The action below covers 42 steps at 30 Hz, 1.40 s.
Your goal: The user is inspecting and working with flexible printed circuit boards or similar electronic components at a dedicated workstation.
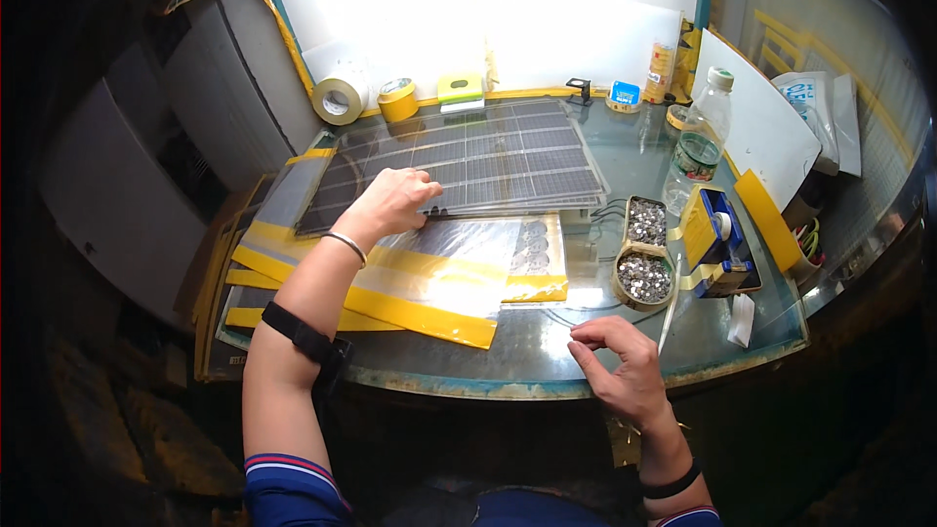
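Note:
My left hand (398,201) reaches over the near edge of a stack of dark gridded sheets (488,151). Its fingers are bent and closed at that edge, seemingly on the top sheet; the fingertips are partly hidden. Beneath and in front lie clear plastic sheets with yellow borders (429,317). My right hand (622,363) hovers over the table's front edge, thumb and forefinger tips close together; anything between them is too small to make out. To its upper right stand a round tin (644,278) and a squarish tin (646,222), both filled with small silvery pieces.
A blue tape dispenser (720,239), a thin white stick (672,304) and a clear bottle (701,137) stand or lie at the right. Tape rolls (397,100), a yellow-green block (461,90) and a blue-lidded tub (623,96) line the back of the glass-topped table (468,385).

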Each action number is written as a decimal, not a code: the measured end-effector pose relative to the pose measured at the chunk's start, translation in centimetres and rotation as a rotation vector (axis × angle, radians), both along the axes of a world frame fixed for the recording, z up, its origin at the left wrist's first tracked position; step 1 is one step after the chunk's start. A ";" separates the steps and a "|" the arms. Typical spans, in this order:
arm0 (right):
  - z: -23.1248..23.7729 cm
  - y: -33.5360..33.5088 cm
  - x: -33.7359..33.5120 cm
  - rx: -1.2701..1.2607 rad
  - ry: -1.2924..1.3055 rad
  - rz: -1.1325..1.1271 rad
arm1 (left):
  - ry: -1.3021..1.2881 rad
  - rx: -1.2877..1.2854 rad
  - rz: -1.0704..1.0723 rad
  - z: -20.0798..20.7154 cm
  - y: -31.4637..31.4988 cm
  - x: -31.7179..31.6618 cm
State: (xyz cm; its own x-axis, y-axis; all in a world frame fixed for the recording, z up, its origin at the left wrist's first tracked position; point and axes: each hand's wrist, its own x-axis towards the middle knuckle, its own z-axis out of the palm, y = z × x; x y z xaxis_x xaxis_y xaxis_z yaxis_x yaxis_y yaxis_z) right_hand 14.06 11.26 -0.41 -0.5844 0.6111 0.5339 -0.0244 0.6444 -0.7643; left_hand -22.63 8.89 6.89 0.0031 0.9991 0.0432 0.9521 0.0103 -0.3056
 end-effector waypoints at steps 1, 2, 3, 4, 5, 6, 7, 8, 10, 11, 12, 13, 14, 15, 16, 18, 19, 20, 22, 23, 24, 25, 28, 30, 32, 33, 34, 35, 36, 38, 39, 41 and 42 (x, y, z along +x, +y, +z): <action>-0.1 0.0 0.0 0.002 0.006 -0.007 | 0.025 -0.004 0.029 -0.5 0.2 0.0; -0.1 0.0 0.0 0.006 0.008 -0.013 | 0.045 0.024 0.044 -1.1 0.4 0.1; -0.2 0.1 0.0 0.042 0.014 -0.017 | 0.047 0.028 0.038 -1.5 0.5 0.1; -0.3 0.1 -0.1 0.077 0.021 -0.022 | 0.031 0.061 0.084 -1.8 0.6 0.0; -0.2 0.1 0.0 0.082 0.019 -0.029 | 0.010 0.094 0.129 -2.1 0.7 -0.1; -0.1 0.0 0.0 0.076 0.014 -0.032 | -0.012 0.228 0.098 -2.0 0.5 -0.5; -0.1 0.0 -0.1 0.069 0.010 -0.033 | -0.033 0.341 0.089 -1.7 0.4 -1.1; -0.1 -0.1 -0.1 0.074 0.005 -0.038 | -0.033 0.391 0.142 -0.9 0.3 -1.3; -0.1 -0.2 -0.2 -0.007 0.005 -0.035 | -0.052 0.505 0.169 1.3 -1.2 -1.4; 0.0 -0.3 -0.1 0.001 0.005 -0.037 | -0.077 0.573 0.137 2.2 -2.3 -1.8; 0.0 -0.2 0.1 -0.030 -0.018 -0.034 | -0.098 0.620 0.051 2.9 -3.5 -2.1; -0.1 -0.1 0.1 -0.062 -0.041 -0.028 | -0.066 0.592 0.082 3.0 -5.3 -1.9; -0.1 -0.1 0.2 -0.055 -0.025 -0.028 | -0.075 0.620 0.028 3.1 -7.6 -1.5; -0.3 0.1 0.4 -0.270 -0.010 0.037 | -0.110 0.653 -0.033 2.7 -9.8 -0.7; -0.6 0.5 0.6 -0.480 0.006 0.096 | -0.154 0.648 -0.078 1.6 -11.9 0.0; -0.3 1.7 1.0 -0.882 0.077 0.428 | -0.111 0.656 -0.147 -0.3 -17.5 2.6; 0.5 1.6 1.0 -1.094 0.099 0.560 | -0.097 0.677 -0.166 -1.5 -20.6 3.8; 0.0 1.8 1.3 -1.266 0.049 0.709 | -0.112 0.665 -0.176 -2.7 -22.7 5.3; 0.0 0.2 -0.3 -1.430 0.084 0.834 | -0.124 0.600 -0.170 -4.9 -26.6 7.9; 0.6 -1.4 -1.2 -1.414 0.116 0.712 | -0.137 0.568 -0.168 -6.1 -27.8 9.1; 1.0 -1.5 -1.5 -1.415 0.101 0.670 | -0.196 0.569 -0.160 -6.8 -28.3 9.7; 1.2 -1.3 -1.4 -1.435 0.031 0.591 | -0.254 0.573 -0.151 -7.4 -28.9 10.2; 2.6 -2.3 -1.0 -1.272 -0.070 0.437 | -0.389 0.574 -0.148 -7.5 -29.4 10.2; 1.8 -2.6 -0.8 -1.178 -0.062 0.448 | -0.410 0.566 -0.151 -7.6 -29.2 10.1; 0.7 -2.4 0.0 -1.074 -0.052 0.419 | -0.440 0.551 -0.173 -7.8 -28.8 10.0; 0.5 -2.6 0.2 -1.065 -0.068 0.429 | -0.479 0.473 -0.190 -7.5 -28.9 9.5; 0.5 -2.7 0.5 -1.055 -0.028 0.365 | -0.547 0.426 -0.152 -6.9 -29.3 9.5; 0.7 -2.7 0.8 -1.046 0.016 0.294 | -0.618 0.375 -0.121 -6.0 -29.6 9.5; 1.2 -2.7 1.2 -1.037 0.005 0.241 | -0.646 0.410 -0.035 -5.7 -30.5 9.2; 2.9 -2.0 2.7 -1.004 -0.050 0.207 | -0.586 0.648 0.143 -5.3 -32.8 7.9; 4.1 -1.7 3.6 -0.971 -0.091 0.194 | -0.569 0.792 0.247 -5.9 -33.9 6.8; 5.2 -0.4 6.1 -0.946 -0.101 0.190 | -0.567 1.081 0.616 -8.8 -36.1 3.4; 6.0 -0.6 6.4 -0.965 -0.081 0.210 | -0.818 1.061 0.813 -9.3 -37.2 2.7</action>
State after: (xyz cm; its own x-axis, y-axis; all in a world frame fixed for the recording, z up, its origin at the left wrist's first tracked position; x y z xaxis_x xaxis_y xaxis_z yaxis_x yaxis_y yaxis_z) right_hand 20.50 10.65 5.55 -0.7438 0.6423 -0.1848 0.0089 -0.2669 -0.9637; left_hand -19.90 -28.35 -2.46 -0.8763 0.2341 0.4210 0.4816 0.4510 0.7515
